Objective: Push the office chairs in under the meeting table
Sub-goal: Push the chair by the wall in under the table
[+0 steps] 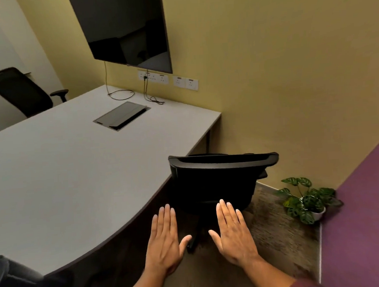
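Observation:
A black office chair [216, 181] stands at the near right side of the grey meeting table [74, 173], its back toward me and its seat partly under the tabletop edge. My left hand [165, 241] and my right hand [234, 234] are held flat, palms down, fingers together, just short of the chair's back and touching nothing. A second black chair [21, 92] stands at the far left side of the table. The arm of a third chair [12, 283] shows at the bottom left corner.
A potted plant [307, 200] sits on the carpet in the right corner by the purple wall [368, 209]. A dark screen [126, 29] hangs on the yellow wall above sockets and cables. A cable box lid [121, 115] is set in the tabletop.

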Demonstrator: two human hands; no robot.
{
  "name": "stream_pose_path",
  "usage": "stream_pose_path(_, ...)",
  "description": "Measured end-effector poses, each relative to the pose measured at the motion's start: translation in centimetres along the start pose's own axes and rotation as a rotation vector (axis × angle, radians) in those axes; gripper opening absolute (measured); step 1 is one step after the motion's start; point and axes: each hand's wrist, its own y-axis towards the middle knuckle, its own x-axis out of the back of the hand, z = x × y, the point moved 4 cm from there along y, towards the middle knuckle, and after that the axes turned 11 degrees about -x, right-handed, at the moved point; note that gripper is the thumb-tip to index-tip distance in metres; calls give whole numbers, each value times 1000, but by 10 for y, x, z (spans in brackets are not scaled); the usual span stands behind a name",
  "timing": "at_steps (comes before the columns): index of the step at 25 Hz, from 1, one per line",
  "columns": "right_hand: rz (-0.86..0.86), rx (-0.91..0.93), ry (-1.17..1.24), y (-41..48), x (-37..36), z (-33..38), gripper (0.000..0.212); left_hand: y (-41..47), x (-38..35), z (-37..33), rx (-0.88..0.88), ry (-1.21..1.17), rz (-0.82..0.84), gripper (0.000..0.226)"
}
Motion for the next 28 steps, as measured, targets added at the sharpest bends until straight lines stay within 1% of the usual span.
stream_pose_path(3,-58,-41,51,-9,15,-48,84,10,7,-36,-12,-13,4,95)
stream_pose_path(5,-101,-90,43,-12,25,-78,86,16,13,-58,-40,-5,5,95)
stream_pose_path(8,-161,-133,29,-9,48,-112,85,32,29,-84,-28,-18,-16,95)
stream_pose_path(11,-243,-156,4,3,79,-138,88,58,51,-101,-42,11,-77,96)
stream_pose_path(13,-268,-174,15,15,101,-151,87,79,71,-104,-45,26,-122,98)
stream_pose_path(16,-298,-175,10,34,130,-163,90,108,97,-103,-45,36,-190,98)
stream_pose_path(19,-314,-142,32,56,153,-160,90,138,112,-91,-40,38,-189,96)
stream_pose_path(23,-298,-95,31,88,159,-147,88,172,114,-68,-2,41,-112,96)
stream_pose_path(28,-216,-36,20,133,151,-133,89,211,93,-31,25,-30,25,101)
